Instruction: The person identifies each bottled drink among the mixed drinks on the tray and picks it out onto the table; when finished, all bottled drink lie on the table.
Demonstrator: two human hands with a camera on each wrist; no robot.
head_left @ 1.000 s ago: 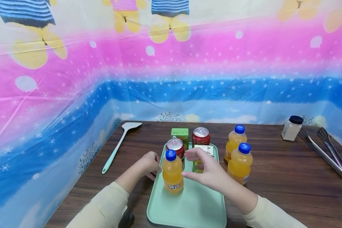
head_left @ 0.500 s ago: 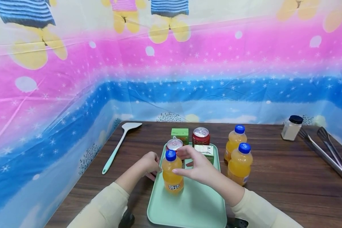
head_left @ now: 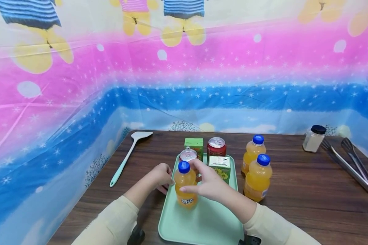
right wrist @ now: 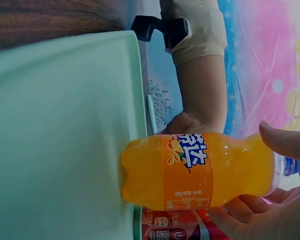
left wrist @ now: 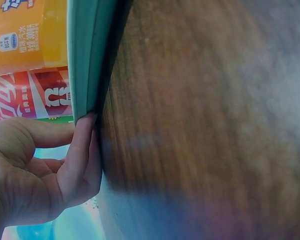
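Observation:
My left hand (head_left: 162, 175) pinches the left rim of a pale green tray (head_left: 214, 223), thumb above and fingers below in the left wrist view. On the tray's left side stands an upright bottle of orange soda (head_left: 184, 178) with a blue cap. My right hand (head_left: 213, 183) is curled round that bottle's upper part, thumb on the near side and fingers behind. Just behind the bottle is a red soda can (head_left: 188, 154), partly hidden. A green drink carton (head_left: 219, 170) stands to its right. At the tray's far end are another green carton (head_left: 194, 144) and another red can (head_left: 216, 148).
Two more orange soda bottles stand right of the tray, a nearer bottle (head_left: 258, 180) and a farther bottle (head_left: 254, 151). A spatula (head_left: 127, 158) lies on the left. At the right are a black-lidded jar (head_left: 314, 139) and metal tongs (head_left: 354, 168). A printed cloth (head_left: 233, 95) hangs behind.
My right hand has moved left, from beside the orange soda bottle to round it. The left hand keeps its hold on the tray rim, and the bottle stands where it was.

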